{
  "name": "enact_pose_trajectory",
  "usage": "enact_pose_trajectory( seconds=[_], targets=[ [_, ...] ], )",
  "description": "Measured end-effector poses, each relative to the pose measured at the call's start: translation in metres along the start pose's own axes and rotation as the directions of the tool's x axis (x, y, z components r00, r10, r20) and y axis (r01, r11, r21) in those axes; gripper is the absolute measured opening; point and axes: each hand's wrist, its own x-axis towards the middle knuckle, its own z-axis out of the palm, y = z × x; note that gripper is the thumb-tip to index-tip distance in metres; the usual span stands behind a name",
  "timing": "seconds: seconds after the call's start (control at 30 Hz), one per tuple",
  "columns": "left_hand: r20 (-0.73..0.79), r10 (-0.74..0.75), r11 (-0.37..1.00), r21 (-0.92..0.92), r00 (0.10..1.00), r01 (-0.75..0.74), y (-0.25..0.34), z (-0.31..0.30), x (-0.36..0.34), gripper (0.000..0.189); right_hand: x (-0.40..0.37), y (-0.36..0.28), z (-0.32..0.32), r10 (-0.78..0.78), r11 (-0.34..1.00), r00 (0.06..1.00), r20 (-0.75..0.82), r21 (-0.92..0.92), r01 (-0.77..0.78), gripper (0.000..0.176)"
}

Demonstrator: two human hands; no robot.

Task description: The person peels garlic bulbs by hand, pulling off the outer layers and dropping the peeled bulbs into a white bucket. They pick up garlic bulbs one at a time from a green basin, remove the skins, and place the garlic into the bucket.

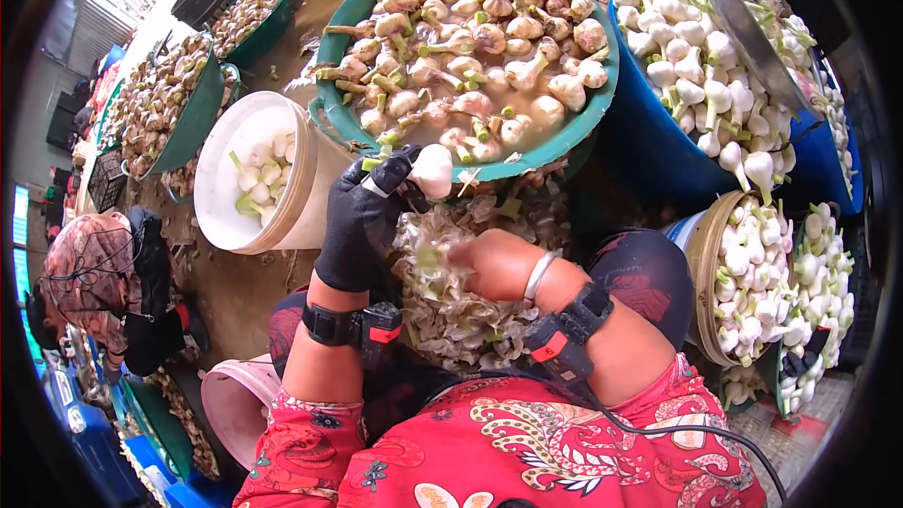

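Note:
My left hand, in a black glove, is closed around a garlic bulb, whose white head sticks out to the right beside the green basin's near rim. Bare and blurred, my right hand is lower and to the right, over a heap of papery peelings; its fingertips are smeared, and whether they hold anything is unclear. Ahead, the green basin holds unpeeled garlic in cloudy water. Left of my gloved hand, a tilted white bucket has several peeled bulbs inside.
Blue tub heaped with white garlic stands right, near a full bucket. Green basins of unpeeled garlic are at left. A person bends over at far left. A pinkish bucket lies tilted at lower left.

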Motion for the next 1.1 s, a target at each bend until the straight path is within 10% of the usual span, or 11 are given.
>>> enact_pose_trajectory(
  seconds=[0.13,0.2,0.27,0.33,0.4,0.47,0.6,0.7,0.8,1.0,1.1],
  targets=[
    [-0.017,-0.065,0.991,-0.119,0.998,0.062,-0.003,0.010,-0.002,0.026,0.000,-0.009,-0.032,0.299,0.947,0.860,-0.414,0.243,-0.212,0.023],
    [-0.015,0.000,0.999,0.047,1.000,0.001,-0.001,0.001,-0.002,0.025,0.002,-0.007,-0.030,0.195,0.968,0.886,-0.420,0.227,-0.106,0.024],
    [0.042,0.201,0.938,0.280,0.979,-0.204,0.017,-0.028,0.002,0.021,0.002,-0.004,-0.017,0.096,0.995,0.991,-0.096,0.047,-0.092,0.026],
    [-0.068,0.488,0.725,0.587,0.870,-0.361,0.059,-0.051,0.003,0.025,-0.001,-0.010,-0.014,0.086,0.996,0.994,0.065,-0.012,-0.085,0.033],
    [0.127,0.709,0.127,0.944,0.694,-0.303,0.086,-0.097,0.008,0.035,0.000,-0.008,-0.019,0.074,0.994,0.996,-0.055,0.086,-0.070,0.033],
    [0.222,0.654,-0.071,0.970,0.723,-0.234,0.096,-0.104,0.010,0.037,0.004,-0.006,-0.025,0.109,0.992,0.982,-0.153,0.078,-0.098,0.032],
    [0.189,0.153,0.217,0.951,0.970,-0.220,0.046,-0.032,0.043,0.032,0.004,-0.010,-0.029,0.216,0.976,0.956,-0.198,0.011,-0.219,0.028],
    [0.485,-0.033,-0.110,0.867,0.874,-0.486,0.002,0.002,0.085,0.035,0.003,-0.007,-0.023,0.152,0.988,0.971,-0.186,0.018,-0.151,0.028],
    [0.460,-0.319,-0.440,0.702,0.829,-0.560,-0.030,0.030,0.111,0.036,-0.001,-0.004,-0.028,0.128,0.992,0.972,-0.196,0.041,-0.122,0.029],
    [0.394,-0.388,-0.472,0.691,0.833,-0.547,-0.031,0.017,0.130,0.029,-0.005,-0.004,-0.042,0.205,0.978,0.938,-0.281,0.105,-0.183,0.032],
    [0.269,-0.127,0.416,0.888,0.955,-0.195,-0.011,0.004,0.106,0.023,-0.005,-0.008,-0.047,0.311,0.949,0.759,-0.572,0.234,-0.212,0.052]
  ],
)
